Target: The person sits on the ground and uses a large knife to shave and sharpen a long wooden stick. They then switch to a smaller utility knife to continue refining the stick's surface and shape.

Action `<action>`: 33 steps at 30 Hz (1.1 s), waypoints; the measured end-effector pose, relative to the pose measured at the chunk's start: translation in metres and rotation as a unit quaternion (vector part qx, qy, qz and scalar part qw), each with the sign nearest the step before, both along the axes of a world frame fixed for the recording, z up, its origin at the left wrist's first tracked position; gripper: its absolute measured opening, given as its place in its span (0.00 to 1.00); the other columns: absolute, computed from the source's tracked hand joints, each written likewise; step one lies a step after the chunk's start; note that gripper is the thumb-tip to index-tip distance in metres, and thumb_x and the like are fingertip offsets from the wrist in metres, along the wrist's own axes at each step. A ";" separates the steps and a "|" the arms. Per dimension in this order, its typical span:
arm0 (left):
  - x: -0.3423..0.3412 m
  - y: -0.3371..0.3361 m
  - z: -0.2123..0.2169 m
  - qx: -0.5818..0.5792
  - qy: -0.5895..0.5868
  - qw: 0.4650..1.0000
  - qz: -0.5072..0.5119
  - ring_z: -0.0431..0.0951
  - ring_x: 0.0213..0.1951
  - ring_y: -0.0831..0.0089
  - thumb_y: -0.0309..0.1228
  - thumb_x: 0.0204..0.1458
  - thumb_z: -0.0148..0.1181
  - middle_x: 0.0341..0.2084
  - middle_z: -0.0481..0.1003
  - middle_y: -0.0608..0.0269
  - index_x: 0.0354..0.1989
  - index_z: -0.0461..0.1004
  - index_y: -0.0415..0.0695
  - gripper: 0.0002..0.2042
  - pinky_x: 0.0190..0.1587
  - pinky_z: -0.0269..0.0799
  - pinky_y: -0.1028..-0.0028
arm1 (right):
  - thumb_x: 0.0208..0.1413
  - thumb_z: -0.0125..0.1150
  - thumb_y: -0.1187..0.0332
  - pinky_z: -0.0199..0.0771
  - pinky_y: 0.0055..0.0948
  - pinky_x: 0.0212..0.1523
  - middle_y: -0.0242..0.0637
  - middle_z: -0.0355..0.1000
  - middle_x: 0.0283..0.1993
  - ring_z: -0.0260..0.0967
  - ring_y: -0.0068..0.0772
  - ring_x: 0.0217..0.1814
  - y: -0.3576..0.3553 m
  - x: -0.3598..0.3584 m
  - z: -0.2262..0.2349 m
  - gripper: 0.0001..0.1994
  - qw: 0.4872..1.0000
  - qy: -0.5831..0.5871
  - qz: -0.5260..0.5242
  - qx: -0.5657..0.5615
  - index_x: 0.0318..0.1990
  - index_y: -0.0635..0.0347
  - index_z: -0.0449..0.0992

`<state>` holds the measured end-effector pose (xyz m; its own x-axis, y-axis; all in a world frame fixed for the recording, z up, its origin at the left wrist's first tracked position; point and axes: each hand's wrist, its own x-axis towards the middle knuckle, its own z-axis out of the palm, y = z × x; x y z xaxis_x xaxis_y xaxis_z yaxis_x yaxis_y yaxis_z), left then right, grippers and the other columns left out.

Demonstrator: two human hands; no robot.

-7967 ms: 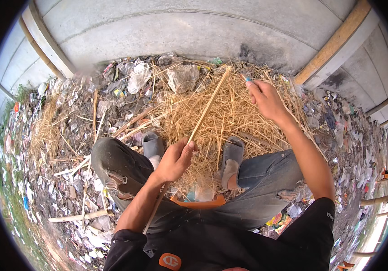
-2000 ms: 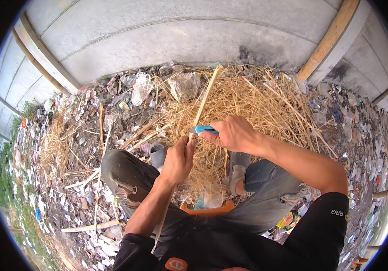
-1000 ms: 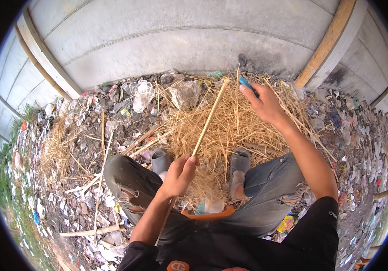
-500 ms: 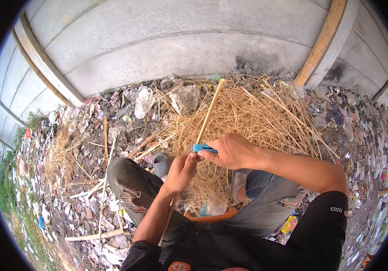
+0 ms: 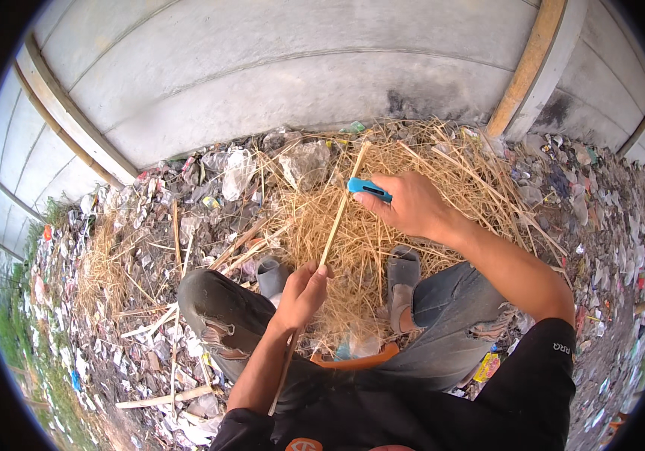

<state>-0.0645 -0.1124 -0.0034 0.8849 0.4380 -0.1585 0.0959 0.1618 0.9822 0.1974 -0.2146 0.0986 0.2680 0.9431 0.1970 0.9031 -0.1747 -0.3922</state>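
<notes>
A long, thin strip of bamboo slants away from me over the shavings. My left hand is closed round it near my knees, and its lower end passes back under my left forearm. Higher up the strip, my right hand grips a blue utility knife. The knife's front end lies at the strip, toward its far part; the blade itself is too small to make out. Beneath both hands spreads a heap of pale, curly bamboo shavings.
A grey concrete panel wall with a wooden post rises ahead. A rock and a white plastic bag lie by its foot. Litter covers the ground on both sides. More strips lie left of my bent knees.
My right hand has moved the knife away from my left hand, up along the strip toward its far end. My left hand has stayed nearly in place, a little lower.
</notes>
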 end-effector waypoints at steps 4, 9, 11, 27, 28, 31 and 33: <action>0.007 0.003 0.013 0.001 -0.022 1.000 0.020 0.57 0.20 0.89 0.42 0.67 0.53 0.19 0.62 0.79 0.49 0.71 0.37 0.18 0.22 0.50 0.81 | 0.64 0.52 0.43 0.73 0.47 0.26 0.45 0.71 0.16 0.75 0.50 0.22 -0.002 -0.026 -0.008 0.26 0.996 -0.018 0.091 -0.015 0.31 0.60 0.77; 0.016 0.004 0.019 0.118 -0.020 0.992 0.034 0.58 0.20 0.89 0.37 0.63 0.62 0.25 0.65 0.76 0.54 0.68 0.35 0.20 0.22 0.50 0.80 | 0.62 0.55 0.44 0.74 0.48 0.27 0.46 0.71 0.16 0.75 0.51 0.22 0.000 -0.042 -0.025 0.25 0.987 0.003 0.156 -0.049 0.30 0.61 0.76; 0.013 0.005 0.021 0.100 0.011 0.995 0.025 0.58 0.23 0.89 0.36 0.61 0.64 0.24 0.65 0.77 0.46 0.71 0.37 0.15 0.24 0.51 0.79 | 0.62 0.56 0.43 0.72 0.47 0.24 0.45 0.69 0.15 0.73 0.52 0.20 0.000 -0.044 -0.035 0.25 0.985 -0.002 0.173 -0.023 0.29 0.59 0.74; 0.007 0.013 0.008 0.092 0.002 0.994 0.060 0.59 0.23 0.87 0.39 0.62 0.63 0.18 0.65 0.75 0.41 0.72 0.36 0.16 0.24 0.53 0.77 | 0.60 0.60 0.45 0.70 0.46 0.24 0.44 0.69 0.16 0.71 0.48 0.19 -0.005 -0.010 -0.015 0.23 0.990 -0.023 0.115 -0.084 0.28 0.59 0.77; 0.007 0.012 0.009 0.088 -0.008 0.994 0.062 0.60 0.23 0.87 0.40 0.62 0.63 0.18 0.66 0.74 0.44 0.72 0.34 0.17 0.24 0.53 0.77 | 0.60 0.59 0.45 0.70 0.46 0.24 0.44 0.69 0.16 0.71 0.48 0.19 -0.005 -0.009 -0.015 0.23 0.990 -0.018 0.112 -0.080 0.28 0.59 0.77; 0.002 0.017 0.005 0.233 0.060 0.967 0.083 0.63 0.21 0.85 0.43 0.63 0.60 0.16 0.67 0.69 0.53 0.71 0.31 0.24 0.22 0.56 0.75 | 0.61 0.59 0.46 0.70 0.46 0.24 0.44 0.69 0.16 0.71 0.48 0.19 -0.004 -0.008 -0.014 0.23 0.992 -0.011 0.101 -0.070 0.28 0.60 0.77; -0.001 0.019 0.022 0.290 0.038 0.950 0.112 0.64 0.19 0.82 0.45 0.64 0.57 0.14 0.66 0.68 0.56 0.70 0.31 0.25 0.22 0.57 0.73 | 0.61 0.59 0.46 0.69 0.47 0.25 0.45 0.69 0.16 0.71 0.49 0.19 -0.005 -0.008 -0.013 0.23 0.993 -0.014 0.093 -0.070 0.28 0.60 0.77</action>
